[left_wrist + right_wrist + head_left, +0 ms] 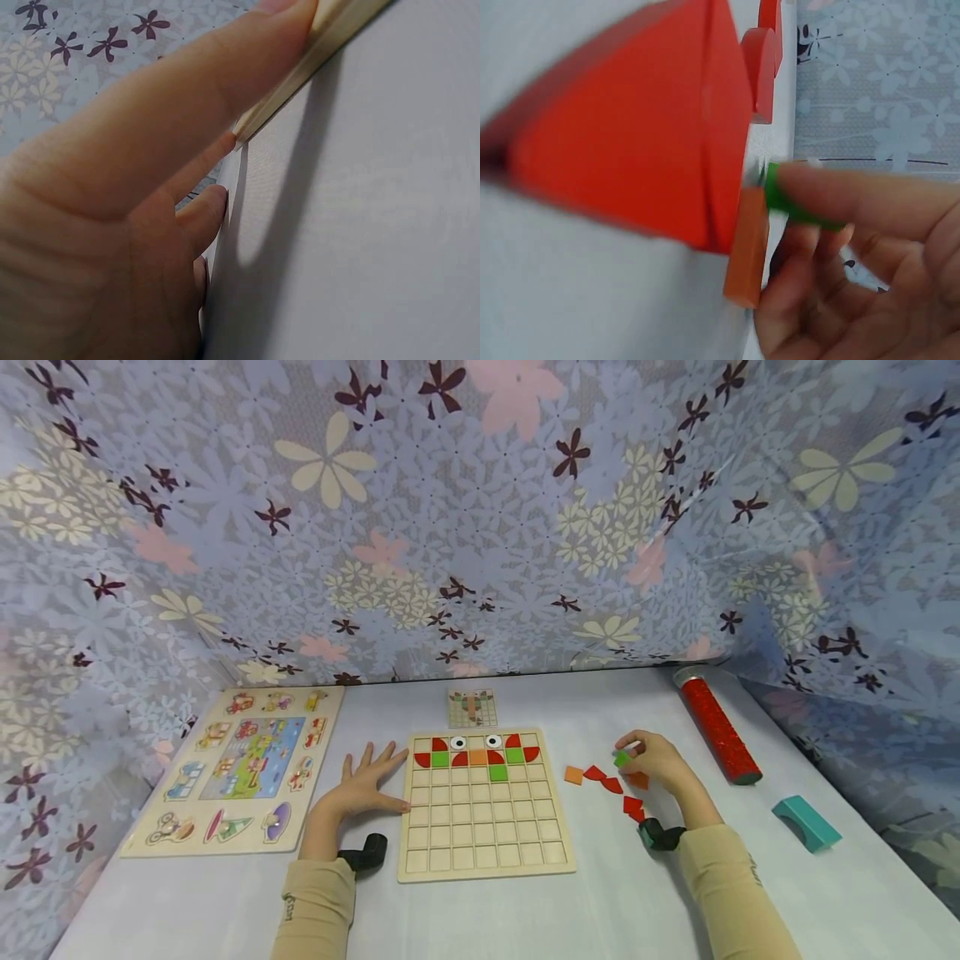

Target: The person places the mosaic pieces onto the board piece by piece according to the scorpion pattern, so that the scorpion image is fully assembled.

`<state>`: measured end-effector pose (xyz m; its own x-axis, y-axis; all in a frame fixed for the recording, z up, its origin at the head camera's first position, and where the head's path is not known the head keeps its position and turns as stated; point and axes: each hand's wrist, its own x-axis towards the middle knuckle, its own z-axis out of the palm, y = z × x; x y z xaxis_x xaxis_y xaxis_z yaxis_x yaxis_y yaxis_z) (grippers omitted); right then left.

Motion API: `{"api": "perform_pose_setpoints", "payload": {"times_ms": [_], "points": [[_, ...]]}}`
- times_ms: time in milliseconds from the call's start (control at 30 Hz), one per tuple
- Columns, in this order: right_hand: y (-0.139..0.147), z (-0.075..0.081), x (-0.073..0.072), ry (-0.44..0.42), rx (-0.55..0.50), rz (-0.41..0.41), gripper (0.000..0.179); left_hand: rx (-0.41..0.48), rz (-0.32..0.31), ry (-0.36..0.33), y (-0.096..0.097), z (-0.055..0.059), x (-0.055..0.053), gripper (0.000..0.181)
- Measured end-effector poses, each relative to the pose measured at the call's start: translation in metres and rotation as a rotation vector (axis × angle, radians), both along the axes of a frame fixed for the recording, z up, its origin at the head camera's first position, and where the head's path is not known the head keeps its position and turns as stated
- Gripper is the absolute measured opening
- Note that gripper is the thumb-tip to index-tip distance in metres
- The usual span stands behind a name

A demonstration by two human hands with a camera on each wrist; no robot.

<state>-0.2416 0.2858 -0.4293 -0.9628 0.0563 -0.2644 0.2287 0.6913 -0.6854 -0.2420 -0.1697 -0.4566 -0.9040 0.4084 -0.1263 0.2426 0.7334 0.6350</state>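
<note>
A wooden grid board (483, 835) lies in front of the person, with red, green and orange pieces and two eye pieces in its upper rows. My left hand (362, 785) has its fingers spread beside the board; thumb and index fingertip touch its left edge. To the right of the board, my right hand (662, 762) pinches a small green piece (795, 208) between thumb and fingers. Under that hand is an orange piece (744, 255), partly hidden in the head view. Loose red pieces (612, 785) and an orange square (573, 775) lie between hand and board.
Behind the board lies a small pattern card (472, 708). A wooden picture puzzle (180, 818) is at the left. At the right are a red glittery tube (720, 727) and a teal arch block (808, 823). A flowered cloth (480, 527) hangs behind the table.
</note>
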Motion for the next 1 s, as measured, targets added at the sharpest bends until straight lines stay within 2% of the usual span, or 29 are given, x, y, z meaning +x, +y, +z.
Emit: {"api": "perform_pose_setpoints", "payload": {"times_ms": [167, 400, 600, 767, 1000], "points": [[-0.007, 0.002, -0.001, 0.010, -0.081, -0.018, 0.043, 0.011, 0.001, -0.001, 0.000, 0.000, 0.000, 0.096], [-0.023, 0.007, -0.003, 0.033, -0.271, 0.022, 0.048, 0.012, -0.001, -0.003, 0.000, 0.000, 0.000, 0.096], [-0.040, 0.010, -0.005, 0.041, -0.334, 0.030, 0.040, 0.001, -0.004, -0.006, -0.001, 0.000, 0.000, 0.097], [-0.060, 0.017, -0.003, 0.043, -0.447, 0.056, 0.030, -0.007, -0.003, -0.006, -0.001, 0.000, 0.000, 0.097], [-0.087, 0.016, -0.009, 0.065, -0.464, 0.099, 0.036, -0.004, -0.004, -0.008, 0.000, 0.002, 0.000, 0.097]]}}
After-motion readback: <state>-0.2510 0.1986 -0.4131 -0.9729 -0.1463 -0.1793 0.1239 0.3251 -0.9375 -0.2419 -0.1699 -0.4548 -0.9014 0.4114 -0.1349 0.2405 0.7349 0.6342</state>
